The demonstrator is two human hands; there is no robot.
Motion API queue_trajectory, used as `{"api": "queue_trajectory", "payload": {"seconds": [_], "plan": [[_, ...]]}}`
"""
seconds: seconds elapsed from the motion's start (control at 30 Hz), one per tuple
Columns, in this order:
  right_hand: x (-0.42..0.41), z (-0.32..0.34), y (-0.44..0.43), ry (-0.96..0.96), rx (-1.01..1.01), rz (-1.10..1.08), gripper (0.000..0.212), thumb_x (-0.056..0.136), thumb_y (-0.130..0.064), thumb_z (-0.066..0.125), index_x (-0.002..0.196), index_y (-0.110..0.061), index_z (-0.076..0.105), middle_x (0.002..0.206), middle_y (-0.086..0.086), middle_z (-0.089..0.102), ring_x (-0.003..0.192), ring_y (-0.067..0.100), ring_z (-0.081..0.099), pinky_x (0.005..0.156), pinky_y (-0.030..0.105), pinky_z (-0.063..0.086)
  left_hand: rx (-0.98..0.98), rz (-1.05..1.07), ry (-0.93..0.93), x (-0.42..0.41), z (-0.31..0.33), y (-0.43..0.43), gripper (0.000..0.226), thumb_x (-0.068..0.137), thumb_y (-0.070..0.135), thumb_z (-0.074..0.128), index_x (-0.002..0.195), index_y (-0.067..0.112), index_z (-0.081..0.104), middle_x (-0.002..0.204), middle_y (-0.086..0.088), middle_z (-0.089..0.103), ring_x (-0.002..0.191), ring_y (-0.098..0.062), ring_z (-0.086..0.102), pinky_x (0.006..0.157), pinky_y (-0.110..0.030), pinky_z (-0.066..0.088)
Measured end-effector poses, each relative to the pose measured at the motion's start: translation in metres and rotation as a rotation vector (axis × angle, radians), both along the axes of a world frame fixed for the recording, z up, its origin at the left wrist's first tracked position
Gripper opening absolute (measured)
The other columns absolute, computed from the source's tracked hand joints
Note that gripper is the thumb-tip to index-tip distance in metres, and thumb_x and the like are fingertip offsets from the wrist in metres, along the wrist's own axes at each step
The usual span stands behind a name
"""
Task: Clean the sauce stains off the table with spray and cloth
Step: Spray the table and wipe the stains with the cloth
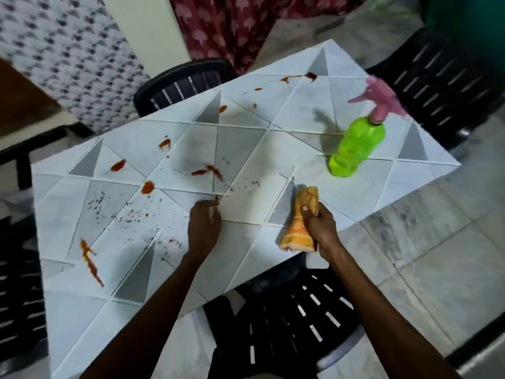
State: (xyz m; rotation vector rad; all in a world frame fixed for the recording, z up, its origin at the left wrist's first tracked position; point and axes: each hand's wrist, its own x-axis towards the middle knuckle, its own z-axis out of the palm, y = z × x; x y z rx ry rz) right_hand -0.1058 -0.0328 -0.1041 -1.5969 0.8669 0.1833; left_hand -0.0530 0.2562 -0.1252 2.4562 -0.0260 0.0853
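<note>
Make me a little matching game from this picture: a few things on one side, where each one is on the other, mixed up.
Things:
1. cloth
2. bottle
3. left hand
4. chair

Places:
A. standing on the table's far right part
B. flat on the table, empty
C. on the floor under the table's near edge
D. gripped in the right hand

Pairs: 1-D, 2-A, 3-B, 4-C
</note>
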Motion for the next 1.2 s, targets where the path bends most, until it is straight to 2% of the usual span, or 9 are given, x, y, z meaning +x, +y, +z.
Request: {"api": "queue_trajectory", "payload": {"seconds": [0.13,0.27,0.47,0.6,0.77,0.83,0.9,1.07,1.2], "plan": [[0.016,-0.008,0.063,0.042,-0.136,0.177,0.038,0.099,-0.029,0.059,0.134,-0.014,0.059,0.131,0.016,0.063,0.121,0.037,0.058,0.103,0.041,0.046,0.189,0.021,0.133,-0.007,-0.009,0.069,0.055,0.079,0.024,0.070,0.129,0.008,0.054,0.133,-0.014,0.055,0.122,-0.033,0.050,0.102,-0.043,0.043],[0.030,-0.009,0.122,0.012,-0.237,0.235,0.036,0.099,-0.025,0.056,0.134,-0.016,0.057,0.130,0.017,0.064,0.118,0.039,0.059,0.095,0.037,0.045,0.264,-0.032,0.159,-0.014,-0.020,0.115,0.058,0.083,0.022,0.071,0.135,0.007,0.052,0.141,-0.016,0.050,0.130,-0.036,0.045,0.107,-0.046,0.039],[0.051,-0.003,0.213,-0.018,-0.261,0.404,0.040,0.101,-0.030,0.054,0.139,-0.017,0.056,0.133,0.015,0.064,0.119,0.038,0.059,0.095,0.036,0.046,0.193,-0.100,0.084,-0.019,-0.033,0.163,0.049,0.087,0.009,0.065,0.133,0.001,0.053,0.135,-0.023,0.052,0.120,-0.042,0.049,0.101,-0.049,0.043],[0.053,0.001,0.267,-0.034,-0.256,0.556,0.032,0.101,-0.028,0.053,0.131,-0.019,0.060,0.126,0.013,0.068,0.114,0.036,0.062,0.086,0.032,0.044,0.155,-0.114,0.033,-0.015,-0.031,0.179,0.036,0.094,0.006,0.050,0.129,0.002,0.056,0.130,-0.020,0.056,0.118,-0.035,0.051,0.102,-0.044,0.043],[0.050,0.006,0.289,0.013,-0.213,0.681,0.042,0.101,-0.028,0.055,0.142,-0.018,0.053,0.140,0.013,0.060,0.127,0.035,0.055,0.101,0.033,0.041,0.123,-0.135,0.010,-0.004,-0.027,0.192,0.035,0.091,0.005,0.051,0.125,0.004,0.059,0.126,-0.017,0.058,0.118,-0.032,0.050,0.103,-0.039,0.038],[0.048,0.012,0.279,0.017,-0.173,0.641,0.044,0.100,-0.026,0.058,0.142,-0.017,0.055,0.142,0.012,0.058,0.130,0.032,0.053,0.106,0.032,0.039,0.133,-0.151,0.002,0.001,-0.026,0.193,0.036,0.091,0.009,0.049,0.124,0.004,0.060,0.125,-0.016,0.058,0.117,-0.033,0.050,0.102,-0.040,0.039],[0.044,0.018,0.261,-0.019,-0.129,0.546,0.040,0.098,-0.023,0.060,0.138,-0.017,0.060,0.137,0.009,0.063,0.126,0.029,0.058,0.108,0.035,0.044,0.147,-0.134,0.022,0.006,-0.026,0.190,0.035,0.092,0.010,0.052,0.126,0.005,0.060,0.128,-0.015,0.057,0.122,-0.032,0.049,0.105,-0.043,0.039],[0.046,0.040,0.189,-0.101,-0.111,0.308,0.034,0.095,-0.027,0.062,0.128,-0.023,0.065,0.122,0.004,0.071,0.109,0.024,0.067,0.100,0.045,0.053,0.154,-0.147,0.052,0.022,-0.028,0.170,0.036,0.095,0.014,0.055,0.131,0.008,0.057,0.136,-0.012,0.055,0.132,-0.028,0.044,0.114,-0.040,0.028],[0.071,0.046,0.120,-0.103,-0.152,0.122,0.023,0.085,-0.033,0.066,0.106,-0.030,0.072,0.109,0.003,0.076,0.103,0.027,0.071,0.095,0.051,0.056,0.159,-0.154,0.047,0.033,-0.029,0.154,0.038,0.094,0.012,0.056,0.131,0.005,0.056,0.134,-0.014,0.055,0.130,-0.030,0.045,0.113,-0.043,0.032]]}}
